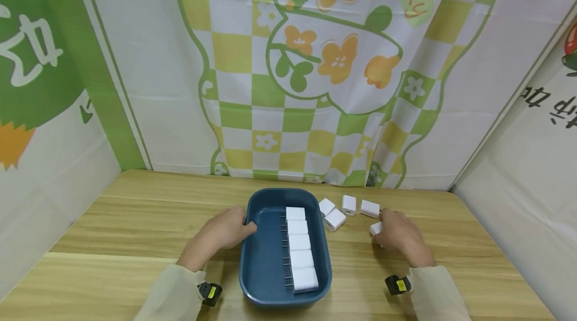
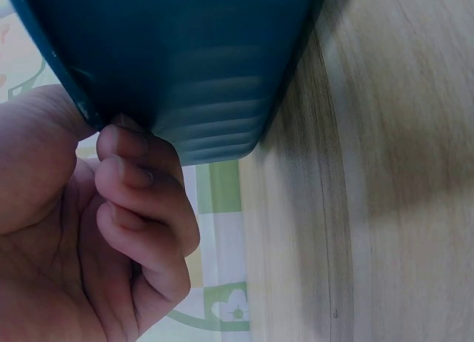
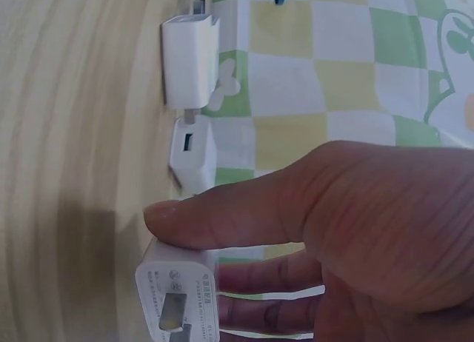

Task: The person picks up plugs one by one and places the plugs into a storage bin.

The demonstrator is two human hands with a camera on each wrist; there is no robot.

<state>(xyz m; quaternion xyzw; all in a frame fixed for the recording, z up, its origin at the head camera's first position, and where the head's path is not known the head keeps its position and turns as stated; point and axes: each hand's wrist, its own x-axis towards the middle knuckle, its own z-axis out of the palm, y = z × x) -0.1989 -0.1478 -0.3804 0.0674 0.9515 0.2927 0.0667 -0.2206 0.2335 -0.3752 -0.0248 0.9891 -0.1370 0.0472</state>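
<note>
Near the desk's (image 1: 135, 221) far edge, the left hand (image 1: 225, 233) grips the blue tray's (image 1: 252, 271) rim, steadying it; the right hand (image 1: 398, 236) apparently pinches a white charger (image 3: 178, 297).

Two bare hands — left hand (image 1: 227, 231), right hand (image 1: 398, 237). Long pale beige sleeves (image 1: 164, 293) on both arms, loose at the cuffs. Each wrist carries a small black camera unit (image 1: 210, 293) with a yellow label — one per side.
</note>
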